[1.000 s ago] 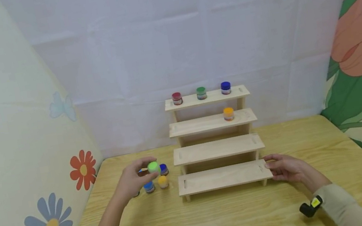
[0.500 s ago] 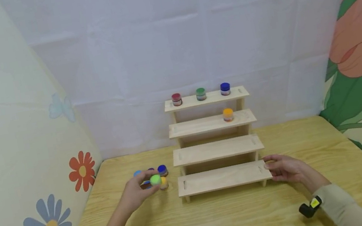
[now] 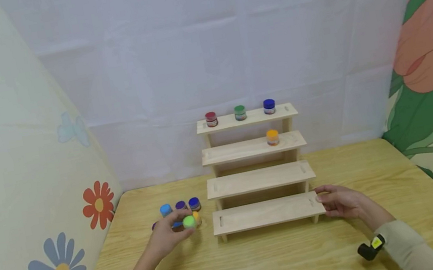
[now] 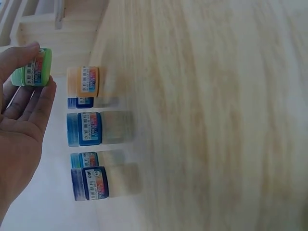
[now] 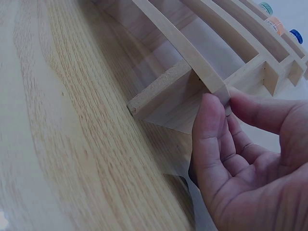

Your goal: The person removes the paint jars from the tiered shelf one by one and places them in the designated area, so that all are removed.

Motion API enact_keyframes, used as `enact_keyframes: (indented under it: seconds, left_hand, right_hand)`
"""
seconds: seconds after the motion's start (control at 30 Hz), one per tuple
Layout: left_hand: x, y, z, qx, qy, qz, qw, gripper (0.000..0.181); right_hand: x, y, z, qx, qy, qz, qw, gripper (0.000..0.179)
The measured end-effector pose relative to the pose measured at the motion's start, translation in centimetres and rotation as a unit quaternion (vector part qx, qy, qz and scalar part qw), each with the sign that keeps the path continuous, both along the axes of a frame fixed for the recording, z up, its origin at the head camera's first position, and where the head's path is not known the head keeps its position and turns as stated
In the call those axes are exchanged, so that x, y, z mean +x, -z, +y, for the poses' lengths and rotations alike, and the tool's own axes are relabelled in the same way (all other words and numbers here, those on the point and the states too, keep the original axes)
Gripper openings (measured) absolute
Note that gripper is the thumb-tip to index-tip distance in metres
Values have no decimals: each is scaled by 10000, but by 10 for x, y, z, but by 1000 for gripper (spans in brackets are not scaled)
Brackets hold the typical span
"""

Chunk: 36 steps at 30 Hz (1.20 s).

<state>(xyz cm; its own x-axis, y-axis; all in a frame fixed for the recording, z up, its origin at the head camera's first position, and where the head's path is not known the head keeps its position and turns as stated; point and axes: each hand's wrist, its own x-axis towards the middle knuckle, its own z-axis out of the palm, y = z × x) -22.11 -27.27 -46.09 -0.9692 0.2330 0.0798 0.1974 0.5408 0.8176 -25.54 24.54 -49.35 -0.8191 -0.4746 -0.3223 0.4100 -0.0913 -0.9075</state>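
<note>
My left hand (image 3: 167,234) pinches a light green paint jar (image 4: 33,68) between thumb and fingers, held up off the table near a group of jars. Beside it stand an orange-yellow paint jar (image 4: 83,82), a blue paint jar (image 4: 84,129) and a dark purple paint jar (image 4: 90,184). My right hand (image 3: 343,201) grips the right end of the lowest step of a wooden tiered shelf (image 3: 265,213), thumb on one face and fingers on the other. In the right wrist view the same hand (image 5: 245,154) pinches that board's corner.
On the top step stand a red jar (image 3: 211,119), a green jar (image 3: 240,113) and a dark blue jar (image 3: 269,107). An orange jar (image 3: 272,137) sits on the second step. More jars, including a light blue one (image 3: 166,209), stand behind my left hand.
My left hand has come down and slightly toward me with the light green jar, uncovering jars behind it. My right hand keeps its grip on the shelf.
</note>
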Motion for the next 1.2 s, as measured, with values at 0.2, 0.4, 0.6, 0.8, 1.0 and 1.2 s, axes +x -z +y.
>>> enact_keyframes:
  seconds: [0.2, 0.4, 0.6, 0.8, 1.0, 1.2]
  left_hand:
    - [0, 12, 5, -218, -157, -216, 9994, 39]
    - [2, 22, 10, -324, -361, -473, 9977, 38]
    - [2, 25, 12, -439, -241, -560, 9972, 39]
    - [2, 26, 13, -580, -296, -585, 9962, 41]
    - [2, 24, 14, -630, -299, -595, 9958, 41]
    - [2, 19, 10, -634, -23, -521, 9966, 42]
  right_hand:
    - [0, 0, 0, 73, 21, 26, 10000, 32]
    - [0, 0, 0, 79, 59, 4, 10000, 29]
    - [0, 0, 0, 50, 77, -11, 10000, 28]
    - [0, 0, 0, -7, 66, -16, 10000, 26]
    - [0, 0, 0, 12, 62, -11, 10000, 28]
    - [0, -1, -1, 23, 58, -10, 10000, 25]
